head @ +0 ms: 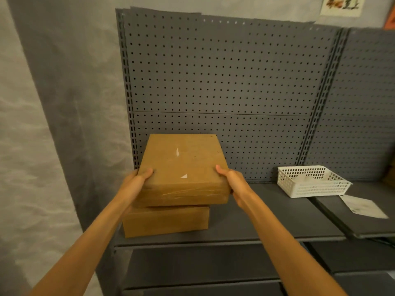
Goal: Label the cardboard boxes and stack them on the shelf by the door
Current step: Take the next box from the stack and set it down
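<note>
Clamping its near corners, the left hand (136, 180) and right hand (232, 181) hold a flat brown taped cardboard box (181, 167) atop a second brown cardboard box (165, 221) on the grey metal shelf (267, 218). Stiff, probably light, tape possibly slick; side grips suit. White plastic basket (310, 181) stands well apart.

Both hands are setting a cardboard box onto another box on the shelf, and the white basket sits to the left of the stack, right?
Not quite. The head view shows the white basket to the right of the stack, not the left. The rest holds: left hand and right hand hold the top box over the lower box on the shelf.
</note>
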### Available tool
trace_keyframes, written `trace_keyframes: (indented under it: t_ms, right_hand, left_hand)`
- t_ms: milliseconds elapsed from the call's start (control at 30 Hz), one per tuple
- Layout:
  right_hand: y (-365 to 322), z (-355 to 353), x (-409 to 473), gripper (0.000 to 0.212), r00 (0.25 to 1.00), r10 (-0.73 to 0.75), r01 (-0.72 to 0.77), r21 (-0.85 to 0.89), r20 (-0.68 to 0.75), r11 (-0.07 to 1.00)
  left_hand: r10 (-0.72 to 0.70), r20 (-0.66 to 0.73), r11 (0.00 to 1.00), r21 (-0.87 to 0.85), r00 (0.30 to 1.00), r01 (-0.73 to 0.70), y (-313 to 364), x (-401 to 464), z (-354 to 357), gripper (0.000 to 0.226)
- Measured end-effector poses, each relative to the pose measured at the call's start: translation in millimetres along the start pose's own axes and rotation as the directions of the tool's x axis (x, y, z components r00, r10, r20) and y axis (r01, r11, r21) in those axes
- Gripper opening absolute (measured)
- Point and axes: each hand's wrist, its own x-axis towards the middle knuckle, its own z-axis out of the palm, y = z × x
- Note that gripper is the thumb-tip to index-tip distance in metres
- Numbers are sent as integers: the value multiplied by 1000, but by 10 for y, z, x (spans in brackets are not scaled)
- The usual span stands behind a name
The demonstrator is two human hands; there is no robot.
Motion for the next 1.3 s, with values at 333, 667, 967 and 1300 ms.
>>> trace_keyframes:
  t_ms: [333,667,967,1300]
  right_hand:
    - [-113,-1095,-368,36,954,-243,227,-109,-173,968]
    - [102,-2076,-421,23,944,-238,192,-207,-227,959]
    - [601,-2465,-145,49,981,-42,2,-208,-192,978]
    - [810,-2566,226,35,992,73,-97,-255,-101,962]
  left_hand:
    - [212,50,974,71,976,-215,146,-395,1103,52]
    - [161,109,979,108,981,-173,-84,-591,2057,54]
    - [-7,104,980,200,995,-14,-474,-601,2406,53]
    - [-134,35,960,252,990,121,-692,-486,2535,56]
